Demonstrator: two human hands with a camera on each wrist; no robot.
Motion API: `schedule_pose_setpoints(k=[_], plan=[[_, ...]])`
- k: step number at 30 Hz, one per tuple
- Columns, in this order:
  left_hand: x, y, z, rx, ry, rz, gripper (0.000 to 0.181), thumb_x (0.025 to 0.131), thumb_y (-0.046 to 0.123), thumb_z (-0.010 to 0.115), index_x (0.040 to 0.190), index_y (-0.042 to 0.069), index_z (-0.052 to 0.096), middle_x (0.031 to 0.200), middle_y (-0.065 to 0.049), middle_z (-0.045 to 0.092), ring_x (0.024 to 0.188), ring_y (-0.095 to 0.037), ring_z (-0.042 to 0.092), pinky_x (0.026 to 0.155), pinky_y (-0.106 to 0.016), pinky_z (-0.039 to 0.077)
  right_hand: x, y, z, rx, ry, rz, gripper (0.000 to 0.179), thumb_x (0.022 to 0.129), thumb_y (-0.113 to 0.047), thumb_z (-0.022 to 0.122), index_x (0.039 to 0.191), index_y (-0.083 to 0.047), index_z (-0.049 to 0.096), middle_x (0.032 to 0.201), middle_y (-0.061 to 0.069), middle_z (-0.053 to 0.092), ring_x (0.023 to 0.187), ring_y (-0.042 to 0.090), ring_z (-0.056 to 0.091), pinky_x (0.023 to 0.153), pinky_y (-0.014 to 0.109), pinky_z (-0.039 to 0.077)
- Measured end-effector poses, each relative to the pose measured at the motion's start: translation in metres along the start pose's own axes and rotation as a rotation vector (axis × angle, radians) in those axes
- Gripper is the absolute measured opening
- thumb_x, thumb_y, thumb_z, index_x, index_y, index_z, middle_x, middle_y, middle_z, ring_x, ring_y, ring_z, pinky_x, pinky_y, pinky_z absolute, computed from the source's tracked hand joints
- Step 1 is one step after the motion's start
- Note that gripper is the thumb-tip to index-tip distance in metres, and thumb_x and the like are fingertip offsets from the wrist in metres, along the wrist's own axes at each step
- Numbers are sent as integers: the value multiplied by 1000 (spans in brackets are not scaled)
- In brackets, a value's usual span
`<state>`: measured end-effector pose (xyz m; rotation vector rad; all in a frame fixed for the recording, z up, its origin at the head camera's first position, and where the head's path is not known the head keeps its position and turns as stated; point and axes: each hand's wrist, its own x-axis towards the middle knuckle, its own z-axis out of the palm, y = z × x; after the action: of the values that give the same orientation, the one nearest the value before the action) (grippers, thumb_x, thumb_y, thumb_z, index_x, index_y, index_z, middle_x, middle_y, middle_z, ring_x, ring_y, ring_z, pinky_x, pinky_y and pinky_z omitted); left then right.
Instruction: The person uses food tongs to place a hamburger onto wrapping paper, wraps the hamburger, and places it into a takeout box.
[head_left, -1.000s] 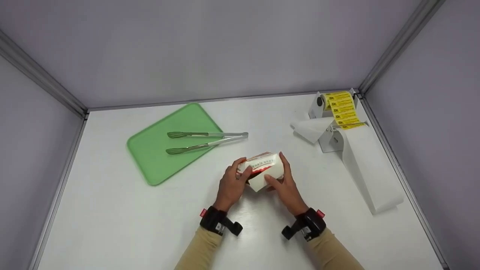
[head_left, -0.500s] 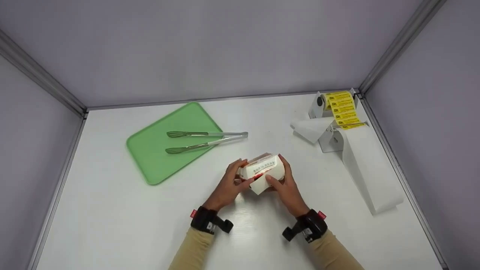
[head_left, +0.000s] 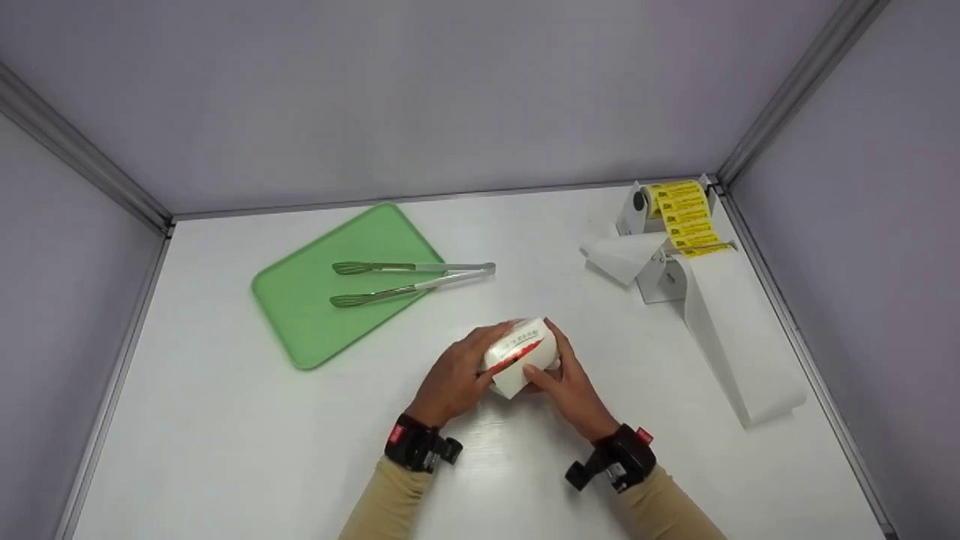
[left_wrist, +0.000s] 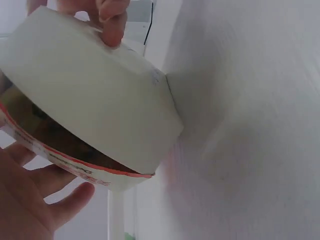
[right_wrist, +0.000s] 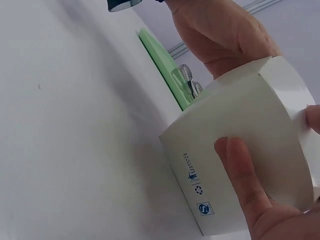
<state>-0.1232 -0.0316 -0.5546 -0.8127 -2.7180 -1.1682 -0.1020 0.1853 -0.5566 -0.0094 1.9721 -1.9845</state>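
I see one paper food box (head_left: 520, 355) clamped between my left hand (head_left: 454, 379) and right hand (head_left: 568, 384); one green tray (head_left: 341, 285) carries one pair of tongs (head_left: 409, 281).

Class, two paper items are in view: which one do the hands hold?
The white box with red trim, gripped by left hand and right hand; the yellow label roll sits untouched.

table (head_left: 225, 450): white | on it: green tray (head_left: 300, 307) | label dispenser (head_left: 667, 255)
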Motion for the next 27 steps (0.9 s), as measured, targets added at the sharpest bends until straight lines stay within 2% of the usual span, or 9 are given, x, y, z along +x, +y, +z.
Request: schedule_pose_setpoints(k=[5,9,11,14,17,22,27], plan=[[1,1,4,125,101,70,55,100,19,64,151,32,48,132,4,66,100,-10,71,79,-29,60,-2,-3,5,-31,6,-6,81,100,-30,65,162,-29,13,161,5,30,114,23,57,86,41,56],[0,2,8,104,171,59,55,95,11,69,145,31,56,123,3,71,79,-9,69,69,-27,59,-3,-3,7,-52,-2,-10,80,101,-33,63,162,-33,12,160,2,31,108,23,60,84,42,56],[-1,2,10,88,199,52,55,94,10,70,143,30,59,119,1,72,79,-10,71,69,-27,59,-4,-2,8,-55,-12,-11,80,101,-34,62,162,-35,10,158,1,33,102,24,64,84,44,56],[-1,3,11,88,230,51,47,97,20,68,142,29,60,116,0,74,88,-12,74,70,-28,60,-4,-2,9,-50,-20,-15,81,102,-35,61,162,-36,7,157,1,34,96,24,66,84,47,56],[0,3,12,85,241,47,42,99,32,63,141,27,61,116,-1,75,94,-14,75,72,-29,61,-4,-2,10,-24,-20,-9,80,102,-34,61,162,-37,8,158,1,33,96,24,67,85,46,57],[0,5,10,71,222,37,42,100,37,60,140,26,62,119,0,75,99,-13,74,77,-29,62,-4,-3,11,23,-20,9,78,102,-32,61,161,-36,10,158,2,33,101,24,66,87,44,57],[0,5,4,48,168,67,42,99,28,65,141,24,62,124,0,73,105,-13,73,81,-30,61,-3,-3,9,50,-23,20,77,103,-32,60,162,-33,10,158,4,33,107,23,65,89,41,57]])
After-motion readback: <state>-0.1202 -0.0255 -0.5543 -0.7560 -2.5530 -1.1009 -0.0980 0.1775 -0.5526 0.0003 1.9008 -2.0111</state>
